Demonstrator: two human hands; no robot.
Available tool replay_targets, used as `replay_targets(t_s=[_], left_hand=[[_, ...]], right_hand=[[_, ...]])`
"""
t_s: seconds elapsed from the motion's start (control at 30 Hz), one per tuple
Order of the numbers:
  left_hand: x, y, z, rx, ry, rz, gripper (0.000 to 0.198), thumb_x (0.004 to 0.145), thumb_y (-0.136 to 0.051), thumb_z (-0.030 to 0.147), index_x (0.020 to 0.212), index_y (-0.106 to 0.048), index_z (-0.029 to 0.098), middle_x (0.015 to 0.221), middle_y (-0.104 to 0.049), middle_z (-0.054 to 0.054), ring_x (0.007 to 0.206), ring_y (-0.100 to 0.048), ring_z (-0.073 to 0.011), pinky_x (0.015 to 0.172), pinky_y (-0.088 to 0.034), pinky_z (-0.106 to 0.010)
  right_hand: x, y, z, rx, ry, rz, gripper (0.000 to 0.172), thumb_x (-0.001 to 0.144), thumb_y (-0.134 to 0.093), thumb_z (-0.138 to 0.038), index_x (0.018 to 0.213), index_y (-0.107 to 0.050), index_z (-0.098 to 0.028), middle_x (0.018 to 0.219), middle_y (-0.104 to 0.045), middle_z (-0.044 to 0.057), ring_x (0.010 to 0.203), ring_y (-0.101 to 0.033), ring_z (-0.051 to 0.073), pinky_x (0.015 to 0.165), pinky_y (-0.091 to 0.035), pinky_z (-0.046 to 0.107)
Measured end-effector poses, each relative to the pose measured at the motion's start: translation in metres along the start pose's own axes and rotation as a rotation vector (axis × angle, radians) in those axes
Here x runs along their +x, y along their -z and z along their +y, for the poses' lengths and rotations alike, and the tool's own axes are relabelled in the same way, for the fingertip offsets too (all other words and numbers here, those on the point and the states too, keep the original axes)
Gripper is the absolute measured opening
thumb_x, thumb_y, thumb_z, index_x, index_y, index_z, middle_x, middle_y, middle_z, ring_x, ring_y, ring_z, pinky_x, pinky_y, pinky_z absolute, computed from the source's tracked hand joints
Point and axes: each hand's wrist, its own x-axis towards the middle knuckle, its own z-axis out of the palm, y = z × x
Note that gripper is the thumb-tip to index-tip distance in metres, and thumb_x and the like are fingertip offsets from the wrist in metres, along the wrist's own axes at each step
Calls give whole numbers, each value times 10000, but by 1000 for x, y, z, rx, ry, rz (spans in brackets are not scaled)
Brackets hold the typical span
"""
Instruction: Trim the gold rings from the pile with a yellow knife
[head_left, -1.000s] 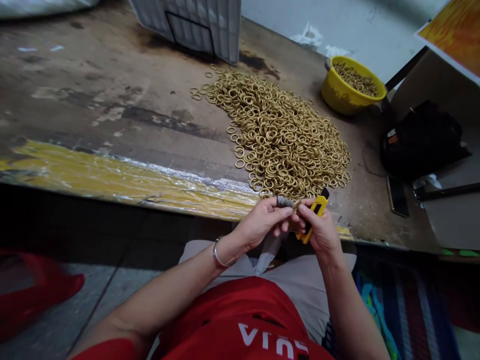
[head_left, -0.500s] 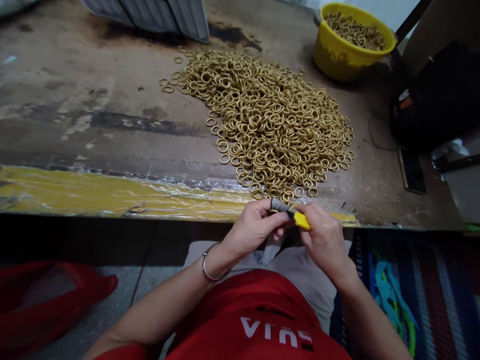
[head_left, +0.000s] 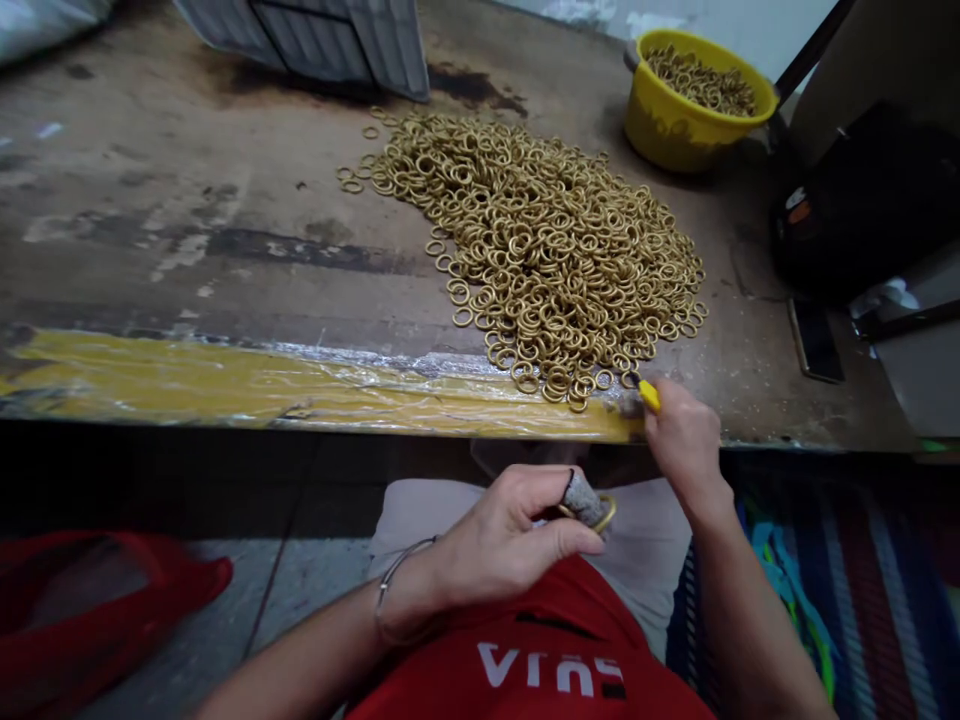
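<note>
My left hand point(head_left: 510, 535) is over my lap, thumb and index finger pinching one gold ring point(head_left: 610, 514). A grey fabric sleeve point(head_left: 579, 496) covers that index finger. At the table's front edge, my right hand point(head_left: 686, 440) is closed around a small yellow-handled tool point(head_left: 649, 396) with a dark tip, perhaps a cutter; its blade is too blurred to tell. That tip points at the near right end of a wide pile of gold rings point(head_left: 547, 240). Something greyish and blurred shows by the right fingertips.
A yellow tub point(head_left: 660, 130) full of similar rings stands at the back right. A grey ribbed container point(head_left: 322, 45) sits at the back. A phone point(head_left: 816, 342) and a black bag point(head_left: 862, 210) lie at the right. Yellow tape point(head_left: 225, 385) covers the table's front edge.
My hands have moved apart. The left came down toward my lap with the ring; the right went to the right and up to the table edge, carrying the yellow-handled tool.
</note>
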Motion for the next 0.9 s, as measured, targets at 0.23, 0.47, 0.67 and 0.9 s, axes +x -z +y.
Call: replay_targets(t_s=[0.23,0.47,0.67,0.9], left_hand=[[5,7,-43,-486,272,181,412,761,-762,517,755,-528,177,580,-537,42,416,-347,-38,388,-232,-169],[19,19,-40,-662,245,141,316,789,-709,431,855,-647,129,744,-670,-63,504,-527,-92,368,-330,-186],[39,16,-35,-565,271,250,377,764,-776,455,701,-552,159,561,-533,48,397,-378,-27,337,-215,-142],[51,12,-20,-452,78,362,337,777,-770,427,878,-614,146,787,-709,-27,472,-496,-49,363,-330,-156]], right_hand=[[14,-12,-22,251,234,-48,191,911,-523,-158,1008,-682,-201,951,-668,78,826,-628,211,739,-453,296],[27,-18,-22,180,256,-145,176,870,-538,-136,951,-683,-193,912,-647,71,762,-597,193,681,-422,284],[39,-6,-11,479,114,-32,170,946,-536,-304,847,-633,-206,777,-626,31,720,-573,171,689,-429,283],[32,4,-28,1144,-214,-171,306,906,-632,-497,814,-612,-206,608,-515,-46,504,-439,97,486,-370,233]])
